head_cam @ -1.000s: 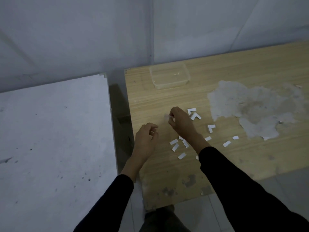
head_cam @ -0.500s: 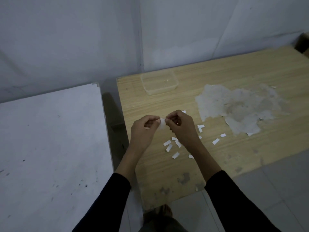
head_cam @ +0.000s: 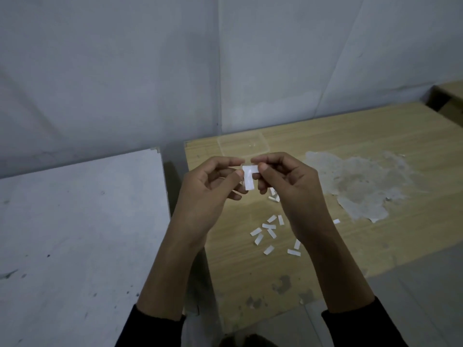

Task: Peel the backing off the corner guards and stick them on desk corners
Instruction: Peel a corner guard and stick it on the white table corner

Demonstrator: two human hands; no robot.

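Observation:
A small L-shaped corner guard [head_cam: 249,177] with white backing is held up between both hands above the wooden desk [head_cam: 350,246]. My left hand [head_cam: 210,194] pinches its left edge with thumb and fingertips. My right hand [head_cam: 288,189] pinches its top right end. Several white backing strips [head_cam: 269,232] lie scattered on the desk below the hands. One or two more guard pieces [head_cam: 273,195] show partly behind my right fingers.
A clear plastic container [head_cam: 241,144] sits near the desk's far left corner. A large patch of torn grey surface [head_cam: 360,184] marks the desk at right. A white table [head_cam: 75,234] stands to the left across a narrow gap. Grey walls rise behind.
My right hand picked a corner guard off the desk. Both hands then rose toward the camera and now pinch the guard between them.

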